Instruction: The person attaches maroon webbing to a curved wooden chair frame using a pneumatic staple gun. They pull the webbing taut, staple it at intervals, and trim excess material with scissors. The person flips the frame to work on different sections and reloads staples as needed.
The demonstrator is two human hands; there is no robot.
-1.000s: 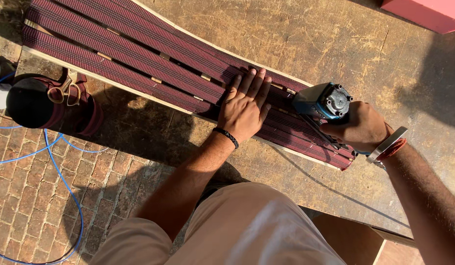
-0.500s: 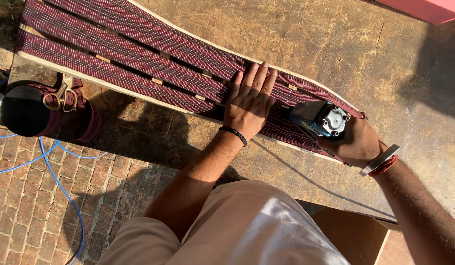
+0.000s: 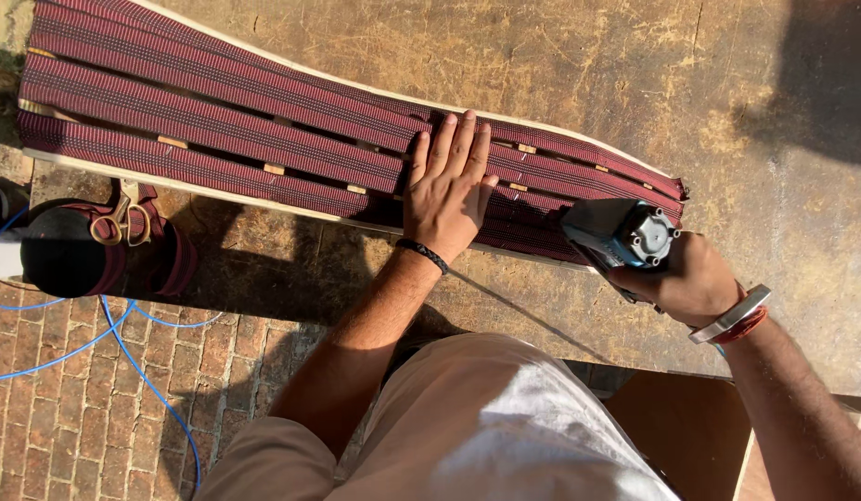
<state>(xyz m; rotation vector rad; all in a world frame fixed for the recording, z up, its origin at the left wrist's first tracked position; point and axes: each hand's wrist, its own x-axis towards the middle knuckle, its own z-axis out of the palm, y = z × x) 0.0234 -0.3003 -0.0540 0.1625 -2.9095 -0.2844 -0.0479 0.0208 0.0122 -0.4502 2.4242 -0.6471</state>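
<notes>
Two hands at work, seen from the head camera. Left hand (image 3: 446,190) pressed flat, fingers spread, on maroon webbing straps (image 3: 226,125) stretched across a curved wooden frame (image 3: 217,197) on the worn surface (image 3: 560,74). Right hand (image 3: 690,278) clenched around a blue-grey power tool (image 3: 621,232), just right of the left hand, nose against the frame's near edge. Scissors (image 3: 120,223) well left, on a webbing roll (image 3: 69,250).

Left hand (image 3: 446,197) flat on webbing (image 3: 217,130) atop workbench (image 3: 560,65), stapler (image 3: 621,237) just right.
</notes>
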